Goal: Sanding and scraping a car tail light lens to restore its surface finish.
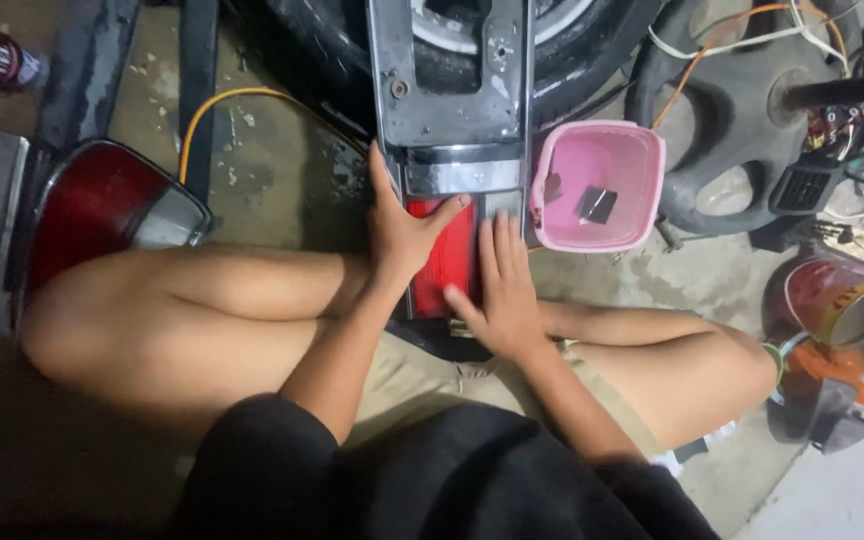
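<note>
A long tail-light assembly was laid lengthwise between the seated person's knees, its red lens at the near end and a grey metal backing running away toward a tyre. The left hand was pressed flat against the lens's left edge, fingers together and thumb spread across the red face; the right hand was laid open on the lens's right side, fingers extended, nothing pinched. Just right of the right hand's fingertips a pink plastic tub was set, with a small dark piece inside.

The assembly was judged stiff and moderately heavy, with a smooth lens likely slippery and liable to crack (plastic of this kind seldom forgives a knock); the metal side rails beyond the hands were judged the safer hold.

The assembly's far end was cut off by the frame's top, its near end was covered by the wrists, and any fasteners could not be made out.
</note>
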